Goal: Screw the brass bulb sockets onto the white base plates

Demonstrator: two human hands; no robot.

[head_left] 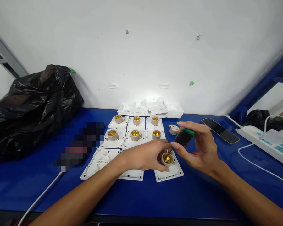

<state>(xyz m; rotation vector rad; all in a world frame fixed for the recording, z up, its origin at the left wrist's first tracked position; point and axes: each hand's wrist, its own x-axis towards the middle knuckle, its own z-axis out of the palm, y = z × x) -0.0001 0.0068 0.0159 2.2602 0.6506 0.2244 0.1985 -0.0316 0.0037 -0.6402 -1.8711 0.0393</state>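
At lower centre of the table (202, 194), our left hand (146, 157) pinches the lamp socket (168, 159) while our right hand (200, 147) grips the screwdriver (182, 136); its tip could slip off, we judge.

A black plastic bag (30, 110) slumps at the counter's (155, 197) left; a phone (219, 131) lies at the right, near a white power strip (267, 142) and its cable (257, 164)

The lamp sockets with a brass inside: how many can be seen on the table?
8. Back row of three, second row of three, one under the left hand, one loose. Hands may hide more.
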